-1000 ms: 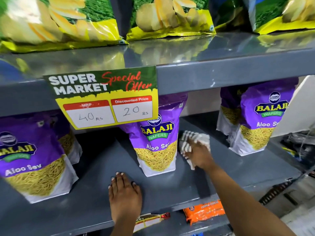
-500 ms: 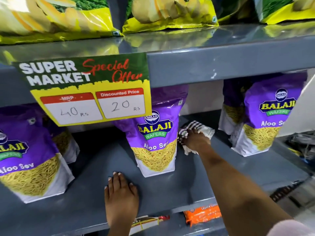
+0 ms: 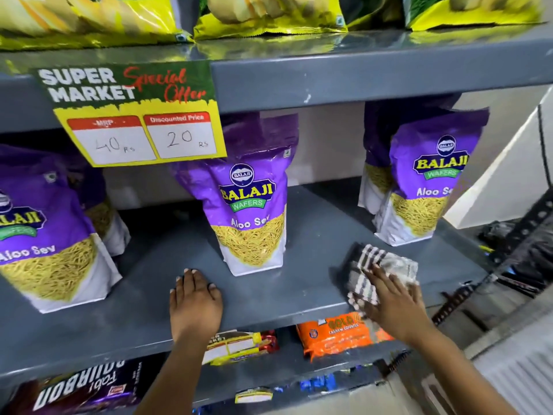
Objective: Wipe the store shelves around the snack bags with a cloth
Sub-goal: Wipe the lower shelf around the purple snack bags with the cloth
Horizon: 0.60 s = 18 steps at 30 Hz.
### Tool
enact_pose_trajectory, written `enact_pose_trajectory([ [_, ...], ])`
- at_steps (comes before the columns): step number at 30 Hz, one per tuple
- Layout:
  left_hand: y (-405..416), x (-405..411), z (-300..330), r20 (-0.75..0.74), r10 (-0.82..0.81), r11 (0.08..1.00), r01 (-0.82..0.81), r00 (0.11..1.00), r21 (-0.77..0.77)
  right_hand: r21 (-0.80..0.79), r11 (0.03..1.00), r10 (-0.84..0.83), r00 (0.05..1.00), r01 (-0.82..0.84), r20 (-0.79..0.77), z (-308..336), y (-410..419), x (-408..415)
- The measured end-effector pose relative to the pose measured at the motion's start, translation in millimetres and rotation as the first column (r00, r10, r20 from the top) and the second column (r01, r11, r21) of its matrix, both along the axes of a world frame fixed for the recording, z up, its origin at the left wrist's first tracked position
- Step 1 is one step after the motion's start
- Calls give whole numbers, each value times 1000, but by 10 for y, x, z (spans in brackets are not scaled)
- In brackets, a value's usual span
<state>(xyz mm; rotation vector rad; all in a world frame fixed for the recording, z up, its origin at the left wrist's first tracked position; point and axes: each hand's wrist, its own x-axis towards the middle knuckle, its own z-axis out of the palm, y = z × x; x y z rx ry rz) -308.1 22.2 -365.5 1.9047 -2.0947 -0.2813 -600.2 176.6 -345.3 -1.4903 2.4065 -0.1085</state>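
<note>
The grey metal shelf (image 3: 314,235) carries purple Aloo Sev snack bags: one in the middle (image 3: 251,205), one at the left (image 3: 45,235) and one at the right (image 3: 425,181). My right hand (image 3: 395,304) presses a striped white and dark cloth (image 3: 377,271) flat on the shelf near its front edge, between the middle and right bags. Resting palm down on the shelf in front of the middle bag, my left hand (image 3: 194,301) holds nothing, its fingers close together.
A special-offer price card (image 3: 134,115) hangs from the upper shelf edge, where yellow-green chip bags (image 3: 269,16) stand. Below are an orange cookie pack (image 3: 335,333) and a dark biscuit pack (image 3: 80,387). A black perforated upright (image 3: 523,235) is at the right.
My right hand has dragged the cloth from the back of the shelf beside the middle bag forward to the front edge. My left hand has stayed in place.
</note>
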Motion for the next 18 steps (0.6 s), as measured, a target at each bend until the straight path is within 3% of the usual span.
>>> enact_pose_trajectory([
  [2, -10, 8, 19, 11, -4, 1000, 3, 1000, 23, 156, 981, 85, 980, -113, 177, 221, 106, -170],
  [3, -12, 19, 26, 10, -10, 1000, 10, 1000, 28, 172, 974, 79, 935, -146, 346, 355, 124, -252],
  [5, -14, 57, 33, 1, -48, 998, 48, 999, 34, 26, 1000, -16, 779, -1, 627, 541, 117, -326],
  [6, 0, 86, 34, -7, -61, 998, 61, 998, 34, -61, 987, -71, 749, 146, 659, 556, 83, -336],
  [8, 61, 216, 36, -22, -55, 998, 56, 998, 15, -141, 961, -127, 832, 239, 540, 424, -46, -277],
  [11, 139, 586, -31, -36, -48, 999, 48, 998, -3, -32, 995, -91, 986, 97, 139, 54, -193, 144],
  [18, 99, 2212, -95, 72, 56, 998, -57, 996, 6, -60, 957, 285, 958, -282, 35, -91, -637, 1665],
])
